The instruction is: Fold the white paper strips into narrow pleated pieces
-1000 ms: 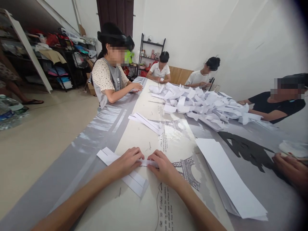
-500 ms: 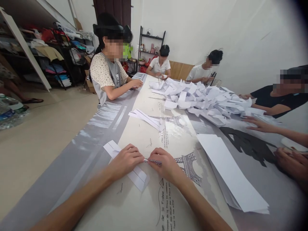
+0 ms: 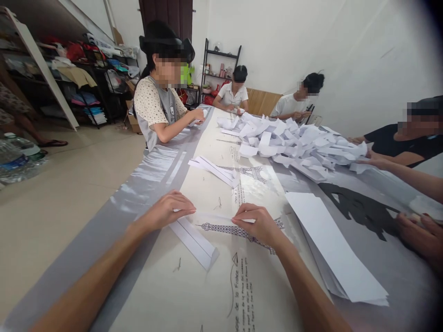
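My left hand (image 3: 173, 210) is closed in a pinch, thumb against fingertips, just above the tablecloth. Facing it, my right hand (image 3: 256, 221) pinches too, over the printed tower. A thin whitish strip (image 3: 214, 216) runs level between the two pinches; it is faint against the cloth, and I cannot tell whether it is paper or tape. Below my left hand lie white paper strips (image 3: 195, 242) with a dark line along them, partly hidden by the hand. Farther up the cloth rest more crossed white paper strips (image 3: 214, 170).
A stack of long white paper sheets (image 3: 335, 244) lies to my right. Beyond it spreads a large heap of cut white paper (image 3: 294, 140). Several people sit around the table; a co-worker's hand (image 3: 420, 235) is at the right edge. Plastic bottles (image 3: 20, 154) stand on the floor at left.
My hands were close together over the paper strips; they have moved apart and slightly away from me, with the thin strip now showing between them. A co-worker's hand at right has reached the heap.
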`<state>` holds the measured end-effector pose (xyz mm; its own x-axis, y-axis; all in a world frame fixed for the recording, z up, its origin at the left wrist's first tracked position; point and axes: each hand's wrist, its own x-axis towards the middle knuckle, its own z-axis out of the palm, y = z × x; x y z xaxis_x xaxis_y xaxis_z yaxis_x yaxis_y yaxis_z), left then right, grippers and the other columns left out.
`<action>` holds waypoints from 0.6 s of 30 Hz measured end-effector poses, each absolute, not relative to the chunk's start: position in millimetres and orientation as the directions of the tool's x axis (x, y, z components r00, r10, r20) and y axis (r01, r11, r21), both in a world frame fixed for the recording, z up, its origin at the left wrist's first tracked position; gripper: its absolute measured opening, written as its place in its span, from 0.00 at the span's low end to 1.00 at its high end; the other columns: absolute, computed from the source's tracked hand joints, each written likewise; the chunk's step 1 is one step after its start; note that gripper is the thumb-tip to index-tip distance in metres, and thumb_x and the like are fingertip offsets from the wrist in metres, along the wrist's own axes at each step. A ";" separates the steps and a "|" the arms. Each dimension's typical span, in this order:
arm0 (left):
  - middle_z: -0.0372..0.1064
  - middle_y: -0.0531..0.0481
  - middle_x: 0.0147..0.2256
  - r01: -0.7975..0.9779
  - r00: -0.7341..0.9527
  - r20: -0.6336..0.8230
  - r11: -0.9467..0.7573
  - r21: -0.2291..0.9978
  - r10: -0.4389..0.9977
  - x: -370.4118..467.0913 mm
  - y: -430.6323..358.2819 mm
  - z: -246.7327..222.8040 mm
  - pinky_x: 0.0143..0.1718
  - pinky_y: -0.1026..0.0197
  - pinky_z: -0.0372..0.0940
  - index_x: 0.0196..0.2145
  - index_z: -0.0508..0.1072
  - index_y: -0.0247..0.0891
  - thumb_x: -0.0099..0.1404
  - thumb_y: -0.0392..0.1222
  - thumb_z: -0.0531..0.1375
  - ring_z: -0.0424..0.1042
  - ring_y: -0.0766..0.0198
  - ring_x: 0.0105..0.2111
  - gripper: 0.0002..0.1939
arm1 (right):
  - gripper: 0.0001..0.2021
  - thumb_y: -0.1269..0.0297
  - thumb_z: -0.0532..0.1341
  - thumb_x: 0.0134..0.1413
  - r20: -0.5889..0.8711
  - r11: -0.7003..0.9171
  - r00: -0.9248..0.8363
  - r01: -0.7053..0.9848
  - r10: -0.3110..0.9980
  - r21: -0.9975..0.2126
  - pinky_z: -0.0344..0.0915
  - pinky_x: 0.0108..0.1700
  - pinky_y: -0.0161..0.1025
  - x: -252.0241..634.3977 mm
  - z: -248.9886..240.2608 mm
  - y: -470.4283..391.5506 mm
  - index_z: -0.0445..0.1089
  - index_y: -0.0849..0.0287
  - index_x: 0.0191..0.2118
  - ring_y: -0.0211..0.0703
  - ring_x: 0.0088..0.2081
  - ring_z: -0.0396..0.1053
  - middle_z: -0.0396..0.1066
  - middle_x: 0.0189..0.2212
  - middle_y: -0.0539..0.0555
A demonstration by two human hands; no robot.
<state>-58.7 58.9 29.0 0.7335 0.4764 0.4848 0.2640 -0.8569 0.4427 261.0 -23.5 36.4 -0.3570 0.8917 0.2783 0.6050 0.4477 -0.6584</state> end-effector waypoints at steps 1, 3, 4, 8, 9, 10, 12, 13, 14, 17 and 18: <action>0.82 0.50 0.39 0.252 0.723 0.493 -0.849 0.465 0.484 -61.4 59.9 29.3 0.49 0.57 0.63 0.38 0.81 0.42 0.74 0.44 0.60 0.80 0.61 0.41 0.10 | 0.09 0.65 0.64 0.64 0.261 0.431 -0.353 0.598 0.899 -0.676 0.66 0.34 0.40 263.2 37.3 -23.8 0.81 0.50 0.34 0.42 0.32 0.71 0.75 0.34 0.51; 0.82 0.49 0.39 0.224 0.711 0.503 -0.836 0.500 0.491 -63.9 59.0 30.0 0.49 0.57 0.63 0.39 0.81 0.42 0.74 0.43 0.60 0.79 0.60 0.41 0.10 | 0.08 0.64 0.65 0.63 0.232 0.407 -0.354 0.584 0.906 -0.702 0.66 0.33 0.40 264.7 38.4 -24.8 0.82 0.50 0.34 0.42 0.33 0.71 0.75 0.34 0.51; 0.82 0.49 0.39 0.218 0.711 0.503 -0.835 0.506 0.491 -63.5 57.2 30.4 0.49 0.57 0.63 0.39 0.81 0.41 0.74 0.43 0.60 0.79 0.60 0.41 0.09 | 0.08 0.65 0.65 0.63 0.224 0.403 -0.356 0.581 0.907 -0.708 0.67 0.33 0.40 264.0 38.5 -25.5 0.82 0.50 0.34 0.42 0.33 0.72 0.75 0.34 0.51; 0.81 0.49 0.41 0.282 0.778 0.449 -0.883 0.376 0.440 -52.3 43.8 29.9 0.51 0.56 0.62 0.44 0.80 0.42 0.75 0.44 0.59 0.78 0.60 0.42 0.10 | 0.10 0.67 0.63 0.64 0.263 0.461 -0.389 0.611 0.883 -0.643 0.66 0.33 0.40 252.3 35.8 -29.2 0.81 0.52 0.33 0.43 0.33 0.71 0.75 0.34 0.52; 0.80 0.49 0.42 0.300 0.804 0.420 -0.897 0.325 0.422 -47.9 40.2 29.3 0.50 0.55 0.61 0.46 0.79 0.43 0.76 0.45 0.58 0.77 0.61 0.41 0.10 | 0.11 0.68 0.63 0.64 0.283 0.490 -0.406 0.625 0.869 -0.607 0.66 0.34 0.41 248.1 34.7 -30.2 0.81 0.52 0.32 0.43 0.34 0.71 0.75 0.33 0.52; 0.80 0.49 0.41 0.298 0.827 0.397 -0.909 0.291 0.398 -43.6 37.1 28.5 0.49 0.55 0.62 0.48 0.78 0.42 0.77 0.44 0.56 0.77 0.61 0.39 0.12 | 0.11 0.69 0.62 0.65 0.305 0.518 -0.421 0.638 0.854 -0.570 0.66 0.35 0.41 244.0 33.8 -30.9 0.81 0.52 0.32 0.44 0.34 0.71 0.76 0.33 0.53; 0.80 0.50 0.36 0.305 0.841 0.373 -0.913 0.272 0.392 -37.6 33.8 27.5 0.47 0.57 0.62 0.47 0.78 0.43 0.79 0.42 0.51 0.76 0.63 0.34 0.14 | 0.11 0.68 0.62 0.65 0.338 0.554 -0.439 0.647 0.833 -0.524 0.66 0.37 0.42 238.3 33.0 -31.8 0.81 0.52 0.32 0.44 0.35 0.71 0.76 0.33 0.53; 0.79 0.51 0.33 0.298 0.844 0.373 -0.915 0.273 0.386 -36.8 33.8 27.2 0.45 0.58 0.62 0.44 0.79 0.43 0.79 0.41 0.51 0.75 0.64 0.32 0.16 | 0.11 0.67 0.63 0.65 0.343 0.557 -0.438 0.643 0.831 -0.526 0.66 0.38 0.42 237.8 33.4 -31.8 0.81 0.52 0.33 0.44 0.35 0.71 0.76 0.33 0.52; 0.79 0.52 0.32 0.306 0.840 0.367 -0.909 0.284 0.398 -37.7 35.1 27.1 0.45 0.59 0.62 0.42 0.79 0.43 0.79 0.42 0.51 0.74 0.65 0.31 0.16 | 0.10 0.66 0.63 0.65 0.339 0.548 -0.431 0.635 0.836 -0.545 0.67 0.37 0.42 239.0 34.4 -31.3 0.81 0.52 0.33 0.43 0.35 0.71 0.76 0.33 0.52; 0.80 0.52 0.33 0.358 0.811 0.340 -0.864 0.354 0.476 -49.7 43.6 26.9 0.43 0.61 0.63 0.41 0.81 0.45 0.78 0.46 0.52 0.74 0.64 0.33 0.16 | 0.08 0.61 0.65 0.64 0.269 0.462 -0.385 0.604 0.883 -0.650 0.68 0.35 0.40 253.2 39.9 -28.3 0.82 0.50 0.34 0.42 0.34 0.72 0.77 0.35 0.51; 0.81 0.52 0.35 0.375 0.801 0.319 -0.839 0.393 0.507 -55.3 46.9 26.9 0.44 0.62 0.63 0.41 0.81 0.45 0.78 0.47 0.53 0.74 0.63 0.35 0.16 | 0.08 0.59 0.65 0.63 0.239 0.425 -0.368 0.597 0.899 -0.680 0.68 0.34 0.39 260.2 42.0 -26.9 0.82 0.49 0.34 0.42 0.33 0.73 0.77 0.35 0.52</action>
